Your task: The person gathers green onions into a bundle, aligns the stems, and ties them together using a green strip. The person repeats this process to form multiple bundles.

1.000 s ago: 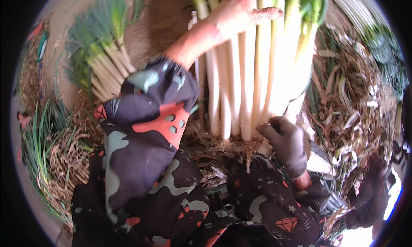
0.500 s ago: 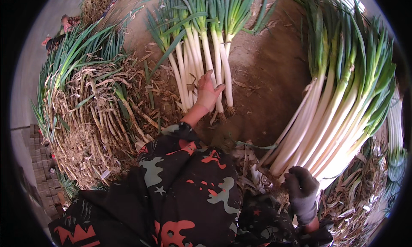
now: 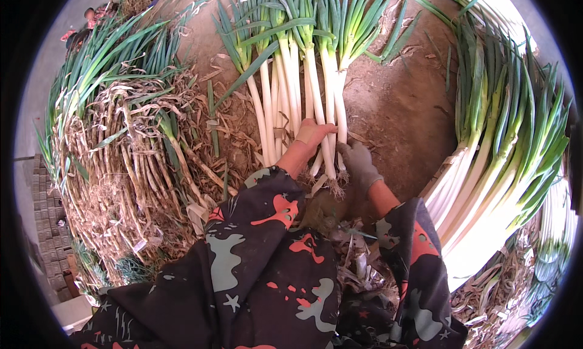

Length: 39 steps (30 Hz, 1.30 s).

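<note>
A loose row of cleaned green onions (image 3: 311,85), with long white stalks and green leaves, lies on the ground in front of me. My left hand (image 3: 312,134), bare, is closed around several stalks low on their white part, its thumb across the front; its other fingers are hidden. Against the right side of the same stalks, just above their roots, is my right hand (image 3: 359,164) in a grey glove. Its fingers curl in at the rightmost stalk and are partly hidden.
A big heap of uncleaned green onions (image 3: 121,179), brown and dry-leaved, stands at the left. To the right leans a thick bundle of cleaned green onions (image 3: 486,155). Stripped dry leaves (image 3: 498,288) litter the ground, and another white-stalked bundle (image 3: 495,15) lies at the far right.
My right hand has moved left from the big bundle's base to the row's root ends. The left hand, spread over the stalks before, has closed around them.
</note>
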Each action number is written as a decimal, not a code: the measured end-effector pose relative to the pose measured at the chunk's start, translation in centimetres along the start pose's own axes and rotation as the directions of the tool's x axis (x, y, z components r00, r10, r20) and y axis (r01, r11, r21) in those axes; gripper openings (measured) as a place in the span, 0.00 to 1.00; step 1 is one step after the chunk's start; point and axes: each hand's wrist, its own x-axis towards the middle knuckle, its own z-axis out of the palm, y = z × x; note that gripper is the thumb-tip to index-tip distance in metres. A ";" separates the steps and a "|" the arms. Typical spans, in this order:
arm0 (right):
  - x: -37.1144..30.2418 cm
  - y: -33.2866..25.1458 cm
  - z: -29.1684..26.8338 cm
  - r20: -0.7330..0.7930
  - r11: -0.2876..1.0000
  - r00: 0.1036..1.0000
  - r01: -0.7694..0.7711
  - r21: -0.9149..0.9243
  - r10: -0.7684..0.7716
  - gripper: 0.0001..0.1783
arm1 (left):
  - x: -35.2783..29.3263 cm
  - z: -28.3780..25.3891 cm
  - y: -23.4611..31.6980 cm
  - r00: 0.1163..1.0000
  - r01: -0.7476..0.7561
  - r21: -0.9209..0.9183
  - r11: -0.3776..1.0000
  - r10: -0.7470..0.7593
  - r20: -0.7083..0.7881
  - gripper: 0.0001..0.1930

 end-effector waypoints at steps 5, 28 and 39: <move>-4.3 -1.1 -1.0 0.121 0.938 0.993 -0.047 0.343 0.006 0.22 | -3.4 -0.5 3.2 0.994 0.106 -0.404 0.909 -0.083 0.074 0.22; -23.7 -7.5 -13.1 0.342 0.751 0.893 -0.437 0.495 0.295 0.33 | -16.0 7.9 4.0 0.653 0.519 -0.502 0.692 0.058 0.755 0.19; -35.0 -7.2 -17.4 0.331 0.761 0.768 -0.623 0.182 0.549 0.36 | -8.1 8.1 7.9 0.780 0.369 -0.783 0.501 0.291 0.554 0.31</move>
